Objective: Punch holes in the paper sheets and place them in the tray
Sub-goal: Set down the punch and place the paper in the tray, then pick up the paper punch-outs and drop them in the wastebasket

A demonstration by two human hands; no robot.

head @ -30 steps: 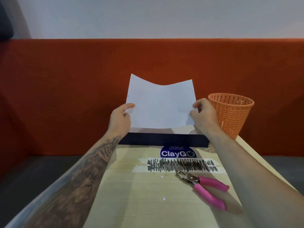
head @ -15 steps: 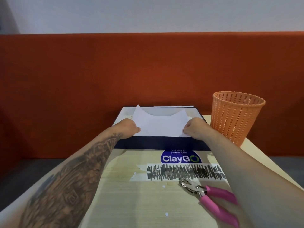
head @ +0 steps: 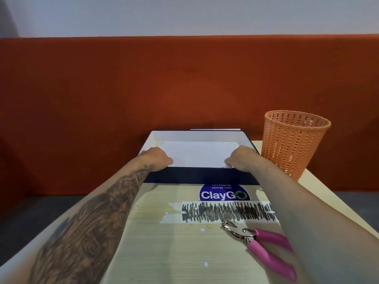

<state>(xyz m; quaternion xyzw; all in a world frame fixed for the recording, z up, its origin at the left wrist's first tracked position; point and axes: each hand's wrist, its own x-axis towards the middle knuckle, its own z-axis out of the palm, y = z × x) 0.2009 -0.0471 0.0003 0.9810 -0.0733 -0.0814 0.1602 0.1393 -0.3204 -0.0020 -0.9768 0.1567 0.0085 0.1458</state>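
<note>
Now both the left hand (head: 159, 158) and right hand (head: 241, 158) pinch the paper sheet (head: 199, 153) lying in the tray (head: 196, 177)

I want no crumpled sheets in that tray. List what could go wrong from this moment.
1. Both hands, left and right, pinch the sheet at its near corners over the tray; letting go unevenly could leave it skewed or creased against the near wall.
2. The right forearm lies close over the hole punch; pulling back could knock it along the table.
</note>
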